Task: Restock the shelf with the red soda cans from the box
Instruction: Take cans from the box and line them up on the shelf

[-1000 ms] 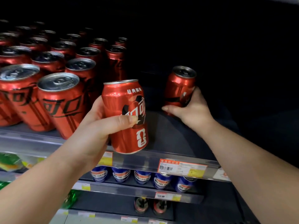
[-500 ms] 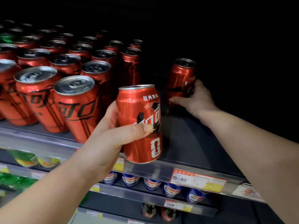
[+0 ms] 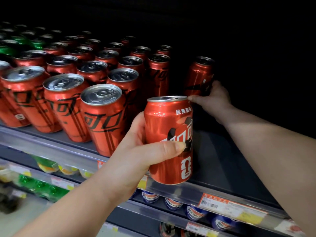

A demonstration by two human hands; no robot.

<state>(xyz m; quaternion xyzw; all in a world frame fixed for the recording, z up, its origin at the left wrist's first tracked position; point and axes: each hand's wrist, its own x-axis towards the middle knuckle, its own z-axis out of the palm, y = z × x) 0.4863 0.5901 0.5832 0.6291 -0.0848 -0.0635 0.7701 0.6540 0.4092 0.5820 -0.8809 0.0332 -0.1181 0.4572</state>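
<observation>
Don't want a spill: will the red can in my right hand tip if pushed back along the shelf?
Probably slides if pushed low: the right hand grips the can low, above a smooth-looking shelf. Pushed high, a tall narrow can may tip. Its glossy wall looks slick.

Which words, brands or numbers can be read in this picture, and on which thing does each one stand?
"经典美味": white, high on the red can held by the left hand.
"可口": large, partly under the thumb, same can; likely reading.
"可口": black, on the front shelf cans.
Price tags: too blurred to read.
Blue cans below: too blurred to read.
Rear can in the right hand: too dark to read.
</observation>
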